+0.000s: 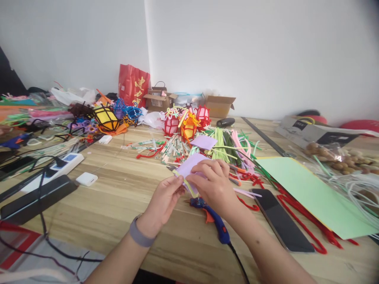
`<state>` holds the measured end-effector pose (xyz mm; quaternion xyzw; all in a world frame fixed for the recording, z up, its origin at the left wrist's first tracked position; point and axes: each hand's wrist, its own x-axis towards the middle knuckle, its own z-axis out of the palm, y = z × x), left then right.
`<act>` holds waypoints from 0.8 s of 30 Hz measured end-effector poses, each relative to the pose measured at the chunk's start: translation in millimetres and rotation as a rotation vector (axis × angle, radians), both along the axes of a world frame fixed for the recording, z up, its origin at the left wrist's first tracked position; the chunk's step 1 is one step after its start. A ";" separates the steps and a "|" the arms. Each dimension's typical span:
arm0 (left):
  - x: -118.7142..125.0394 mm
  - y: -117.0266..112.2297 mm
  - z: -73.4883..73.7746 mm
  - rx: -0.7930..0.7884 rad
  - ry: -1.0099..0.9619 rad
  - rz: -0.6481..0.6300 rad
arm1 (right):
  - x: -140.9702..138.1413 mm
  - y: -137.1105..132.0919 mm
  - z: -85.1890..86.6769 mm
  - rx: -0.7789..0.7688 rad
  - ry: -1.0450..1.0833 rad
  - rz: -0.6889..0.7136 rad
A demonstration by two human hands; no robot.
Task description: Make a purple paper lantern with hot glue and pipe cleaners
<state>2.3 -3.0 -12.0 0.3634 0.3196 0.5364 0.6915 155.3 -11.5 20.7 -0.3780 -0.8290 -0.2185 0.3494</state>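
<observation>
Both my hands hold a piece of light purple paper point(189, 165) above the table. A yellow-green fuzzy strip point(191, 186), like a pipe cleaner, runs along its near edge. My left hand point(168, 193) pinches the left end of that edge between thumb and fingers. Curled over the paper from the right, my right hand point(214, 183) has its fingertips pressed on the sheet near the strip. Just below the hands lies a blue glue gun point(217, 223) with an orange trigger. Another purple paper piece point(204, 142) rests beyond them.
Finished-looking small lanterns point(189, 126) and bundles of green pipe cleaners point(226, 150) lie ahead. On the right are a phone point(284, 221), red pipe cleaners point(302, 215) and green paper sheets point(316, 193). A power strip point(56, 171) and cables are at left.
</observation>
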 end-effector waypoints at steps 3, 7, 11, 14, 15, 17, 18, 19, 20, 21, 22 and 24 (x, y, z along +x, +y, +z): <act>-0.6 2.2 -3.3 -0.082 -0.110 0.010 | -4.5 -1.8 0.3 -0.050 0.078 -0.033; -0.6 3.4 -4.2 -0.146 -0.244 0.026 | -11.2 -3.9 -5.0 -0.052 0.079 -0.114; -0.2 2.4 -0.5 -0.231 -0.337 0.002 | -16.2 -4.3 -12.5 -0.062 0.072 -0.129; 0.2 3.2 1.6 -0.321 -0.431 -0.003 | -18.7 -5.0 -14.1 -0.034 0.050 -0.125; 0.2 3.8 1.9 -0.344 -0.450 -0.002 | -19.3 -5.2 -14.0 -0.028 0.045 -0.121; 0.2 4.9 1.9 -0.371 -0.462 0.011 | -19.8 -5.4 -13.5 -0.050 0.061 -0.098; 0.1 5.4 1.6 -0.370 -0.460 0.022 | -19.7 -5.3 -13.1 -0.073 0.086 -0.079; 0.0 5.6 1.2 -0.361 -0.454 0.031 | -19.3 -5.0 -12.5 -0.101 0.118 -0.059; -0.2 5.8 0.8 -0.344 -0.446 0.036 | -18.6 -4.7 -11.8 -0.129 0.156 -0.040; -0.4 5.8 0.3 -0.322 -0.435 0.038 | -17.6 -4.3 -10.7 -0.151 0.192 -0.023; -0.6 5.7 -0.1 -0.297 -0.422 0.037 | -16.3 -3.9 -9.3 -0.162 0.224 -0.009; -0.8 5.6 -0.9 -0.250 -0.394 0.032 | -13.2 -3.4 -6.0 -0.161 0.264 0.017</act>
